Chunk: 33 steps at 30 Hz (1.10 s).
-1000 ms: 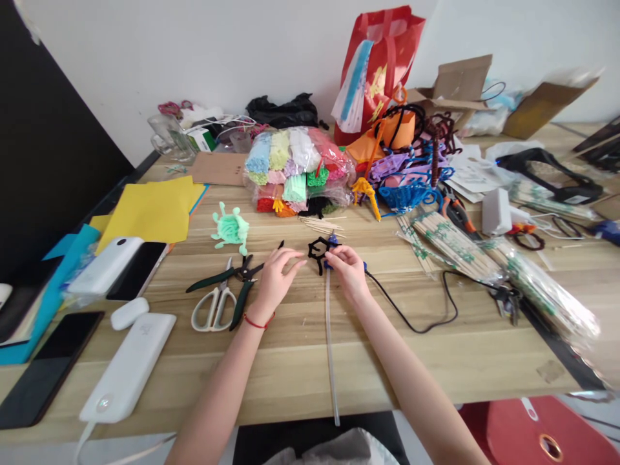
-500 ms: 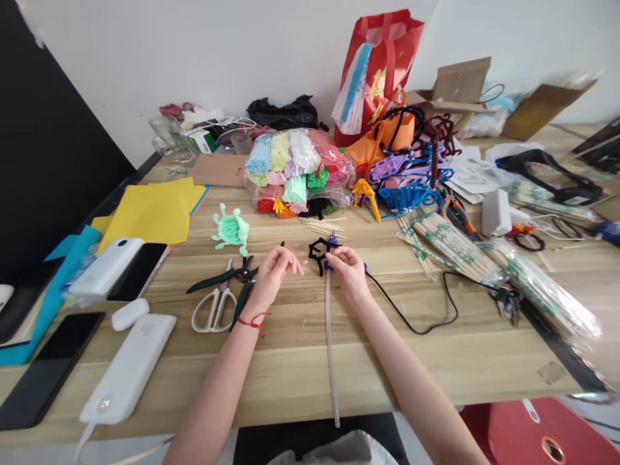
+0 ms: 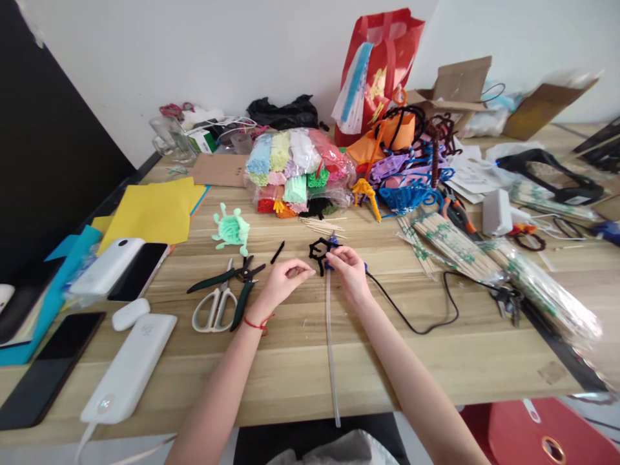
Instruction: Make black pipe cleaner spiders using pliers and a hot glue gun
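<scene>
My right hand (image 3: 349,269) grips a blue glue gun (image 3: 331,243) on the wooden table (image 3: 300,361); a long clear glue stick (image 3: 331,349) trails back from it toward me and a black cord (image 3: 421,326) runs off to the right. The gun's tip touches a small black pipe-cleaner shape (image 3: 318,250). My left hand (image 3: 281,281) rests on the table just left of that shape, fingers curled with the tips pinched together, and I cannot make out anything in them. A short black pipe-cleaner piece (image 3: 277,252) lies beyond the left hand.
Black pliers (image 3: 237,278) and white scissors (image 3: 213,309) lie left of my hand, a green pipe-cleaner figure (image 3: 231,230) behind them. Power banks (image 3: 130,361), phones (image 3: 138,270) and yellow paper (image 3: 150,212) at left. Bagged pipe cleaners (image 3: 295,169), a red bag (image 3: 380,64), bundled skewers (image 3: 489,255) at right.
My left hand lifted off the table, then came down again closer to the black shape with fingers pinched. The short black piece is now uncovered. My right hand stayed put.
</scene>
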Tool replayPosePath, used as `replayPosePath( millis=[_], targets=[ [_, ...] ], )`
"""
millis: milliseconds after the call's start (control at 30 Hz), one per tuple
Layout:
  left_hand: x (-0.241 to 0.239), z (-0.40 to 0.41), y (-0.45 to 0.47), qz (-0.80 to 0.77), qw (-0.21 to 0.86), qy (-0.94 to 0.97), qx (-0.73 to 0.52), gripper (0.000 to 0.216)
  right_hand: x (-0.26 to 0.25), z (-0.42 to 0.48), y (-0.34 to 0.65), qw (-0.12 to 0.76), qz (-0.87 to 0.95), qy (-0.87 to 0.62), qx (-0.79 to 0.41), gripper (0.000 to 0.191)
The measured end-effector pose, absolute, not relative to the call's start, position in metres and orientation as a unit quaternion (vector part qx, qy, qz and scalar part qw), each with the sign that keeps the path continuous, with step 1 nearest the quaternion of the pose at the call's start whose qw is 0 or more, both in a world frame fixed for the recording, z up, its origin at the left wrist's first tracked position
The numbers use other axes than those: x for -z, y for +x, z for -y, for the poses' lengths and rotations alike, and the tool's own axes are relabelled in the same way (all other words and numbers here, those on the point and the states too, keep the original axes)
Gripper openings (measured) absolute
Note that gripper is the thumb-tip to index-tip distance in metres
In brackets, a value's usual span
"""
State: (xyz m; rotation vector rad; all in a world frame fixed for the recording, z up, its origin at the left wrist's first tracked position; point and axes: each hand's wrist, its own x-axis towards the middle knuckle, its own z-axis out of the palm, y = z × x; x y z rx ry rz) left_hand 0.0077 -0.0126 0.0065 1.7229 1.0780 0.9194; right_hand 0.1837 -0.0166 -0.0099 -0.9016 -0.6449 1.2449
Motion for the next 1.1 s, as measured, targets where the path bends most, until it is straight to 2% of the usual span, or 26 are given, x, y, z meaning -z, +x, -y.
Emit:
replayPosePath(
  millis=[233,433,700,900,1000,1100],
  targets=[
    [-0.015,0.004,0.002,-0.305,0.629,0.448,-0.557,0.025,0.012,0.015,0.185,0.670,0.284,-0.401,-0.557,0.026],
    [-0.016,-0.007,-0.013,-0.228,0.712,0.248,-0.616,0.032,0.012,0.015,0.185,0.670,0.280,-0.403,-0.557,0.028],
    [-0.018,-0.012,-0.024,-0.232,0.660,0.190,-0.689,0.032,0.012,0.015,0.185,0.669,0.284,-0.400,-0.559,0.027],
    [-0.022,-0.002,-0.013,-0.295,0.672,0.340,-0.588,0.035,0.013,0.015,0.185,0.668,0.281,-0.400,-0.561,0.026],
    [-0.016,0.003,-0.005,-0.407,0.594,0.459,-0.521,0.031,0.013,0.015,0.185,0.668,0.284,-0.400,-0.560,0.026],
    [-0.008,0.007,0.004,-0.461,0.473,0.601,-0.450,0.022,0.012,0.015,0.184,0.669,0.288,-0.400,-0.557,0.026]
  ],
)
